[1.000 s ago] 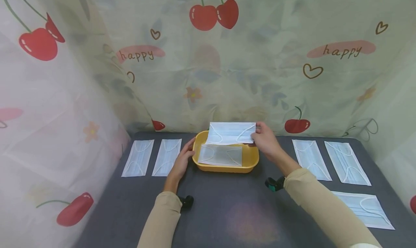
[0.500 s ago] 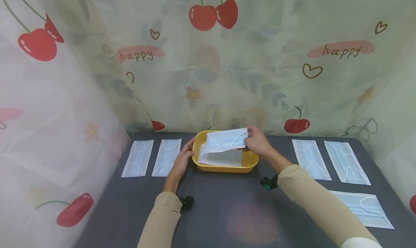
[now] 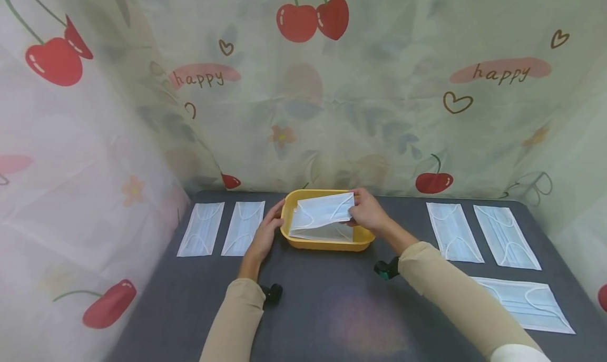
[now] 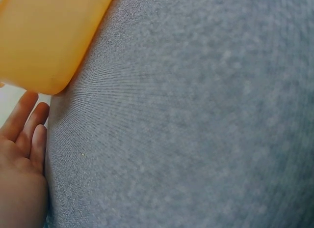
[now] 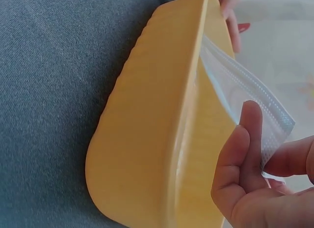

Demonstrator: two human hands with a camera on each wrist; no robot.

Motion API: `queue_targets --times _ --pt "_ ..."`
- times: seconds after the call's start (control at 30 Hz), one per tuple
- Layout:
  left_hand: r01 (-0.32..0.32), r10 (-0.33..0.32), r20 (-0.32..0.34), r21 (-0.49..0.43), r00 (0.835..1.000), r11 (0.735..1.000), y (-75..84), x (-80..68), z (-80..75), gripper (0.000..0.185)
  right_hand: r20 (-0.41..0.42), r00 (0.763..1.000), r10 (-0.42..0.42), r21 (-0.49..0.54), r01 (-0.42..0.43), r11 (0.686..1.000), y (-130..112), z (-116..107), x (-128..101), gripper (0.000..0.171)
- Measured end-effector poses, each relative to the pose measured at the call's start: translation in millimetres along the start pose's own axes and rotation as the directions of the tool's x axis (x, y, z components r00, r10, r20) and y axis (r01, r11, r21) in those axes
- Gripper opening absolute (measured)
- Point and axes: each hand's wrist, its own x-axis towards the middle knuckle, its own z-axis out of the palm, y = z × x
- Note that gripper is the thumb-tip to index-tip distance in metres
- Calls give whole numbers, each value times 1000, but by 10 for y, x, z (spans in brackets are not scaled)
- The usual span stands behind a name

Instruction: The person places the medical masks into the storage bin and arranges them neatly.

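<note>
In the head view, my right hand (image 3: 369, 212) pinches the right end of a pale blue face mask (image 3: 322, 210) between thumb and fingers. The mask slants over the yellow plastic basket (image 3: 327, 246), its left end low inside. Under it lies another whitish face mask (image 3: 339, 233), partly covered. My left hand (image 3: 266, 233) rests against the basket's left end, its fingers fairly straight along the side. The left wrist view shows those extended fingers (image 4: 18, 117) beside the basket's corner (image 4: 46, 56). From the right wrist, the held mask (image 5: 245, 95) hangs across the basket rim (image 5: 194, 85).
Two face masks (image 3: 201, 229) (image 3: 244, 228) lie left of the basket on the dark grey table (image 3: 322, 309). On the right are two more upright masks (image 3: 455, 231) (image 3: 506, 237) and a sideways mask (image 3: 536, 305). A cherry-print curtain (image 3: 389, 114) stands behind.
My right hand has moved left and down, lowering the pinched face mask from above the basket until its left end sits inside. My left hand has stayed at the basket's left end.
</note>
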Motion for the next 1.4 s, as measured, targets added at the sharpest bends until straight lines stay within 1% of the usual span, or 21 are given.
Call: queue_targets --times 0.3,0.37,0.5,0.6,0.7,0.83,0.9,1.0,1.1,1.2,1.4 --pt "16 -16 -7 2 1000 1000 -9 23 -17 56 28 999 15 3 -15 1000 1 102 20 51" --pt "20 -20 -9 4 1000 1000 -7 28 -18 55 34 999 6 -4 -6 1000 6 123 21 50" --pt "11 -11 -11 -4 1000 1000 -6 30 -21 56 36 999 -11 -6 11 1000 25 157 41 50" --pt "5 -5 -8 -6 1000 1000 0 22 -20 56 28 1000 -9 -24 9 1000 44 172 63 51" --pt "-1 1 -2 -7 1000 1000 8 11 -19 56 19 1000 -9 -67 11 998 60 178 79 51" --pt "-8 8 -3 -9 1000 1000 10 12 -19 56 19 1000 -21 -162 23 986 60 171 72 51" --pt "-10 10 -1 -14 1000 1000 8 16 -19 56 22 999 -26 -222 31 974 56 164 61 52" --pt "-9 9 3 -24 1000 1000 10 18 -16 56 20 999 -27 -326 32 945 47 150 42 55" --pt "-1 1 3 -25 1000 1000 8 17 -14 56 28 999 -29 -395 38 918 43 137 34 59" --pt "7 -7 -2 -21 1000 1000 1 15 -13 55 39 999 -21 -427 36 904 44 119 37 62" --pt "12 -11 4 -22 1000 1000 -5 4 -12 54 50 999 -14 -440 35 897 79 88 53 63"
